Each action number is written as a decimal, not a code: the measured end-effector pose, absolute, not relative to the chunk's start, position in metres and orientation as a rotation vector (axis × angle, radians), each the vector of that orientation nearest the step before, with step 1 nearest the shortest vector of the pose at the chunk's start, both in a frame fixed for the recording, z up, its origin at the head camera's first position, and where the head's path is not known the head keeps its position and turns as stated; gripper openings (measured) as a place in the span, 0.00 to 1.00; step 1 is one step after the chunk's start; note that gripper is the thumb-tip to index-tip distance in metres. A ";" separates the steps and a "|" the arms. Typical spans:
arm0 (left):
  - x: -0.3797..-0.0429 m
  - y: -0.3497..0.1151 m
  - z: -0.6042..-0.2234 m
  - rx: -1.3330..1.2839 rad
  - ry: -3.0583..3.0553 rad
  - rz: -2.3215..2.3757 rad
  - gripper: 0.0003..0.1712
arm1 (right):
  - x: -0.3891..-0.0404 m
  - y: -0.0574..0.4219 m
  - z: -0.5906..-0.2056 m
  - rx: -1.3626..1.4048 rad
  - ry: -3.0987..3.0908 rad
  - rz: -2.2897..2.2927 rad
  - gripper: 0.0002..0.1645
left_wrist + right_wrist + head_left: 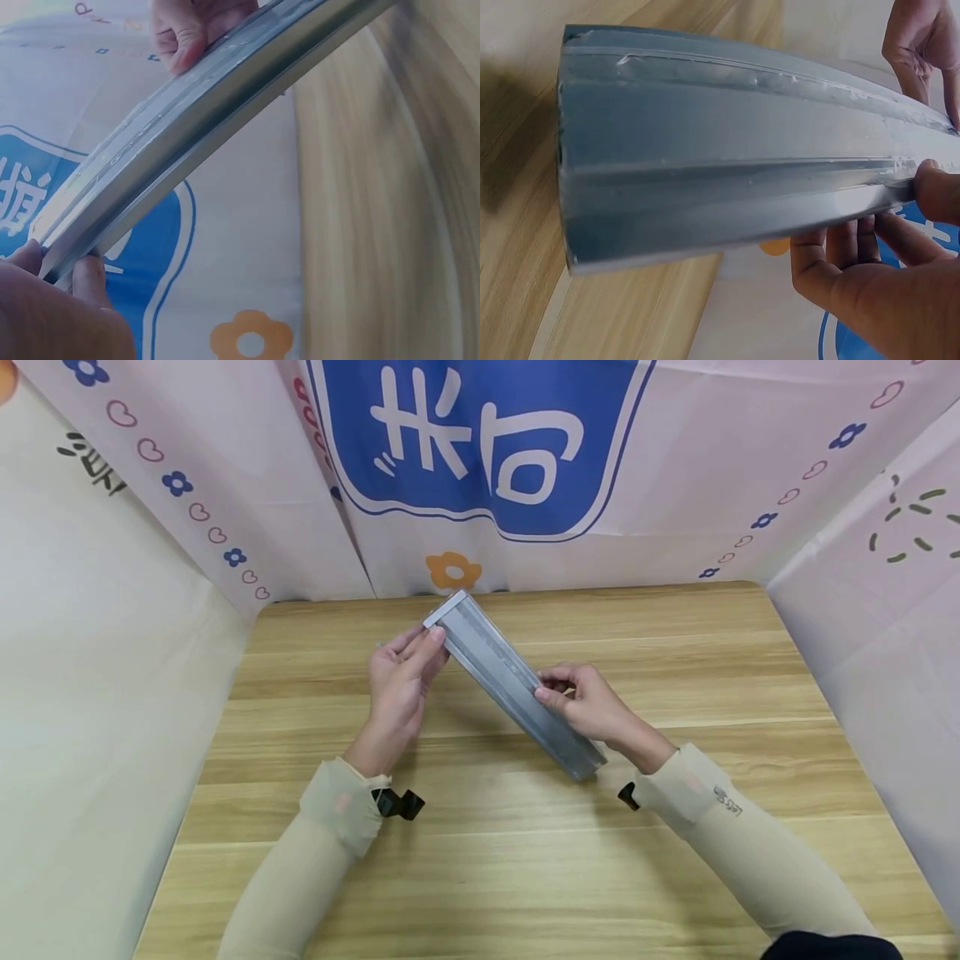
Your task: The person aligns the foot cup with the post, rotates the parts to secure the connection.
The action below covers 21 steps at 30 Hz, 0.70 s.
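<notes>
A long grey metal-looking profile (pixel 517 685), with ridges running along its length and a paler band across its far end, lies slantwise over the table in the head view. My left hand (pixel 401 685) holds that far end, the thumb on the upper face and the fingers beneath. Along the profile's right edge, toward the near end, my right hand (pixel 588 702) pinches it between thumb and fingers. The right wrist view shows the broad ridged face (pixel 727 142) and the square-cut near end, with glossy streaks like clear film along the ridges.
Beneath both hands spreads a wood-grain table (pixel 487 877). A white cloth with a blue emblem (pixel 480 443) and an orange flower (pixel 453 571) hangs behind its far edge. Pale cloth walls stand left and right. Small black devices (pixel 399 803) sit at the wrists.
</notes>
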State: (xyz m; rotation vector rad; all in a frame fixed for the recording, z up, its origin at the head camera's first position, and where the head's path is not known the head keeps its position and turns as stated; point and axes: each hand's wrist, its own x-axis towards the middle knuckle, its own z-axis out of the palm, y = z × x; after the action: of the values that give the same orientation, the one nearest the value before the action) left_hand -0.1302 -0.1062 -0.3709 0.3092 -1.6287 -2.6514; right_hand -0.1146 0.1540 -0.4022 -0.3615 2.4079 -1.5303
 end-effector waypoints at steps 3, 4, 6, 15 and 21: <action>-0.133 -0.104 -0.366 0.289 -1.635 -2.647 0.28 | -0.114 0.154 -0.402 -0.363 2.401 -1.557 0.18; -0.134 -0.104 -0.365 0.284 -1.636 -2.644 0.29 | -0.113 0.154 -0.401 -0.360 2.398 -1.567 0.18; -0.136 -0.102 -0.362 0.267 -1.636 -2.643 0.29 | -0.113 0.154 -0.401 -0.353 2.391 -1.588 0.19; -0.139 -0.097 -0.350 0.194 -1.690 -2.611 0.28 | -0.110 0.152 -0.398 -0.321 2.374 -1.653 0.19; -0.139 -0.093 -0.345 0.149 -1.696 -2.589 0.27 | -0.109 0.150 -0.399 -0.325 2.355 -1.716 0.18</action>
State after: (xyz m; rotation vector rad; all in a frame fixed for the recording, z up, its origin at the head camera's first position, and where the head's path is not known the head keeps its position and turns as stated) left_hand -0.1394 -0.0933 -0.3449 0.1486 -1.6957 -2.5889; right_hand -0.1087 0.1504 -0.3993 -0.3252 2.3554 -1.7160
